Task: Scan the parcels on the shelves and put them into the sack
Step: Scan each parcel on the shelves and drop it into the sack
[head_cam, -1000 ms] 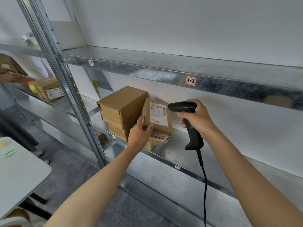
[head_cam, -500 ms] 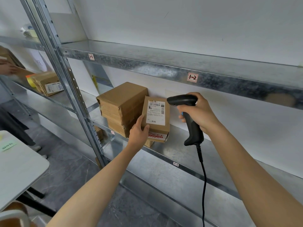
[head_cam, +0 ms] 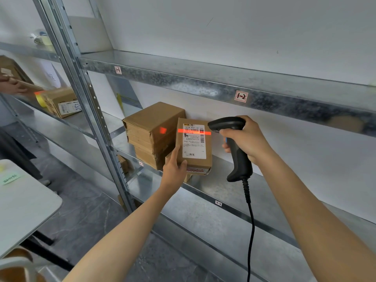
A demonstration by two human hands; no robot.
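Left hand (head_cam: 175, 169) held parcel (head_cam: 193, 145) label-out; right hand (head_cam: 246, 137) gripped scanner (head_cam: 234, 147). Beam best kept level across barcode.

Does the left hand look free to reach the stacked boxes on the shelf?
Probably not yet: the left hand holds the labelled parcel upright for the scanner. The stacked boxes sit unobstructed just left of it.

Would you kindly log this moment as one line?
phase: scanning | left hand: holds parcel | right hand: aims barcode scanner | beam on label
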